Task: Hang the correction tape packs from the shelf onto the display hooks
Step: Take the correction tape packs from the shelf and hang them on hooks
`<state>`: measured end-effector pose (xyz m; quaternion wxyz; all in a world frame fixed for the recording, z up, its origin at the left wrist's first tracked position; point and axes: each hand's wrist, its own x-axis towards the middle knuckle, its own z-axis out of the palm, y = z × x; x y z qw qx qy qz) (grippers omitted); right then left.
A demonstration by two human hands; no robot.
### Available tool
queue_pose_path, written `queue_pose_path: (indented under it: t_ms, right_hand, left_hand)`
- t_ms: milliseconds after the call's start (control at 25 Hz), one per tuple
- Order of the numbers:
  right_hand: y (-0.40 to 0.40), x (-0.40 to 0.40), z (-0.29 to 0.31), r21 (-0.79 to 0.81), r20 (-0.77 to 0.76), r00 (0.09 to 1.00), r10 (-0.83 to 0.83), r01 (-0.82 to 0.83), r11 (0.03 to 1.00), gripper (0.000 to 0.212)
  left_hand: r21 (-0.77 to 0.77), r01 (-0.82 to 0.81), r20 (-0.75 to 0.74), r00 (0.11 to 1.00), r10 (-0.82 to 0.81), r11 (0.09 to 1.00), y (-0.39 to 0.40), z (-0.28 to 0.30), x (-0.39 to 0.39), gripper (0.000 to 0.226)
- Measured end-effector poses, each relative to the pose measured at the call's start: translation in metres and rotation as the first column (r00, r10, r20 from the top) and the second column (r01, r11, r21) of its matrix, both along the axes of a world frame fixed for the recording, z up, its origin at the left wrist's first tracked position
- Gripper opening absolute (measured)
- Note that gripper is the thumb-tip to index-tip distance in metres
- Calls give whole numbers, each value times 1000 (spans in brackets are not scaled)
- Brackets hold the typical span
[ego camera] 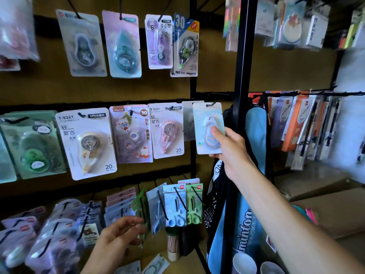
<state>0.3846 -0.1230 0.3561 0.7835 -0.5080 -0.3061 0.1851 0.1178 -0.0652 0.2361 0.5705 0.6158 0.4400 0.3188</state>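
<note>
The right hand (229, 149) is pinching the pale pack (209, 128) upright, its hang-hole sitting at the hook (211, 105) directly above the fingers. The left hand (120, 232), well below and to the left, is hanging loosely curled, gripping nothing that I can make out.

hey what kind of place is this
Most likely a stationery shop. Carded correction tape packs hang in rows on display hooks, pen packs fill a side rack, and the right hand holds another pack.

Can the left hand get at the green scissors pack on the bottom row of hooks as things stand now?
Probably yes. The left hand is open and holds nothing, low beside that row. The green scissors pack hangs at the front of its hook, with only other hanging packs between them.
</note>
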Motion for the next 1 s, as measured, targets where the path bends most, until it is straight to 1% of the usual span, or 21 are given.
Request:
queue_pose_path:
  t_ms: [80,120,200,240,280,320,360,440,480,520,600,720,800,840,920,1000]
  right_hand:
    - [18,2,6,-47,-42,999,7,-9,999,14]
    - [27,2,8,-75,-74,997,3,-8,997,18]
    - [44,2,8,-148,-162,987,8,-32,989,39]
    - [51,4,4,-189,-212,977,24,-65,980,51]
    - [53,3,0,-221,-262,964,39,-100,970,59]
    - [52,2,-8,-246,-299,953,48,-126,961,60]
    - [49,-4,-21,-267,-318,947,43,-134,954,54]
    - [36,-25,-64,-282,-303,953,-18,-72,957,29]
    - [27,-39,-96,-271,-288,957,-39,-42,962,17]
    - [16,-56,-131,-260,-266,964,-24,-48,964,10]
    - [-6,-89,-203,-273,-204,978,49,-105,956,13]
    - [-16,-112,-291,-348,-103,992,73,-104,932,20]
    - [3,-116,-337,-506,-51,985,166,-169,846,18]
    - [13,-116,-355,-603,-51,973,226,-210,770,18]
    - [47,-117,-403,-769,-74,937,340,-270,579,18]
    - [86,-113,-439,-859,6,886,464,-233,456,16]
  left_hand:
    - [13,25,-20,1000,-25,1000,-2,-1,-4,10]
    - [25,36,-31,999,-35,999,-3,-3,-7,12]
    - [48,50,-33,998,-49,998,-8,-5,-16,13]
    - [58,51,-25,998,-49,997,-9,-6,-22,13]
    - [71,51,-15,999,-50,996,-9,-8,-27,13]
    - [86,46,-5,999,-46,995,-8,-10,-32,13]
    - [93,29,5,1000,-30,995,-4,-16,-40,14]
    - [86,-10,3,1000,9,996,6,-34,-53,14]
    - [76,-19,-17,1000,20,997,9,-46,-58,14]
    - [61,-25,-38,999,27,998,11,-61,-61,13]
    - [14,-41,-83,996,42,999,12,-94,-65,13]
    - [-55,-55,-182,982,44,997,16,-142,-69,17]
    - [-111,-75,-234,971,48,991,25,-174,-74,20]
    - [-132,-86,-256,965,50,988,27,-183,-77,20]
    - [-170,-106,-295,954,52,980,39,-211,-81,18]
    - [-189,-119,-323,945,53,975,48,-231,-85,17]
